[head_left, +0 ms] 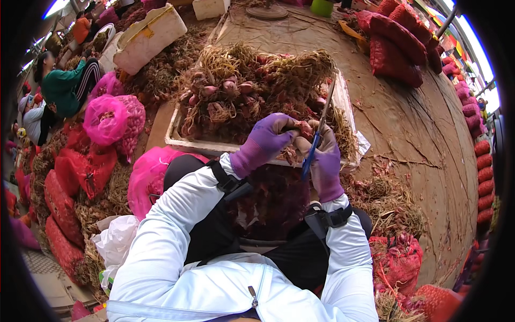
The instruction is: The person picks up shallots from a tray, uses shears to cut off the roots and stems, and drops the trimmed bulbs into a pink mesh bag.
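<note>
My left hand (264,141), in a purple glove, pinches a reddish shallot (304,130) over the near edge of a white foam box (206,145). In my right hand (327,163), gloved the same way, is a pair of scissors with a blue handle (309,156). Their long blades (328,102) point up and away, to the right of the shallot. The two hands are close together, fingertips nearly meeting. Heaped in the box are shallots (230,88) with dry brown stalks and roots. Below my hands, between my legs, lies a dark reddish heap (268,198), partly in shadow.
A pink mesh bag (145,180) lies by my left leg, with a white plastic bag (118,239) nearer. Dry stalks (386,206) and a red mesh bag (398,260) lie at right. Filled red sacks (394,56) stand far right. A person in green (63,88) sits far left.
</note>
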A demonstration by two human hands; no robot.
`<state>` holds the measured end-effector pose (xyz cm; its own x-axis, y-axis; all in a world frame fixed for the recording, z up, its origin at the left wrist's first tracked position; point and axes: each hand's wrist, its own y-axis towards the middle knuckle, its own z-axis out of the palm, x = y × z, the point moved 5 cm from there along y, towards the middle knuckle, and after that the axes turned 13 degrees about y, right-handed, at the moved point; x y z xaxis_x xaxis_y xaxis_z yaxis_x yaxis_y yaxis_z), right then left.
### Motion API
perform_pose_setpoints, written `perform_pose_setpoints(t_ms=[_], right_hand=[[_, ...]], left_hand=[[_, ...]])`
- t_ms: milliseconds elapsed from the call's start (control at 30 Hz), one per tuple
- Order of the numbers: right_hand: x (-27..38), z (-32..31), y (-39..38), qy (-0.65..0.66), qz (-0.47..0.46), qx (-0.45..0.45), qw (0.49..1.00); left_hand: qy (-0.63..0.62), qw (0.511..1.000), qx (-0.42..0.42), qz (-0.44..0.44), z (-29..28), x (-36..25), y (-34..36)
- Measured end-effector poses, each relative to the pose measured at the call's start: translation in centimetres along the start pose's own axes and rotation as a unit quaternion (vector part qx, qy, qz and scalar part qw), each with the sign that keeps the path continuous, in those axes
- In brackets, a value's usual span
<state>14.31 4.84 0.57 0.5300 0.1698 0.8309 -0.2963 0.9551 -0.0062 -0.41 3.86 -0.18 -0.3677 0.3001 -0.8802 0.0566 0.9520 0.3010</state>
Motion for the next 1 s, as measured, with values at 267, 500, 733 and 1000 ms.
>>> perform_pose_setpoints(t_ms=[267,500,733,1000], right_hand=[[0.0,-0.2,-0.2,-0.007,0.039,0.015,0.999],[0.4,-1.2,0.5,-0.074,-0.007,-0.005,0.997],[0.3,-1.0,-0.2,0.037,0.036,-0.065,0.997],[-0.7,-1.5,-0.5,0.099,0.014,-0.067,0.993]], left_hand=[[0.051,0.997,-0.022,-0.051,-0.3,-0.9,-0.2],[-0.053,0.997,0.046,0.005,0.1,-1.2,0.0],[0.183,0.957,-0.062,0.218,0.0,-3.9,-0.6],[0.177,0.953,-0.077,0.235,0.5,-3.0,-0.1]])
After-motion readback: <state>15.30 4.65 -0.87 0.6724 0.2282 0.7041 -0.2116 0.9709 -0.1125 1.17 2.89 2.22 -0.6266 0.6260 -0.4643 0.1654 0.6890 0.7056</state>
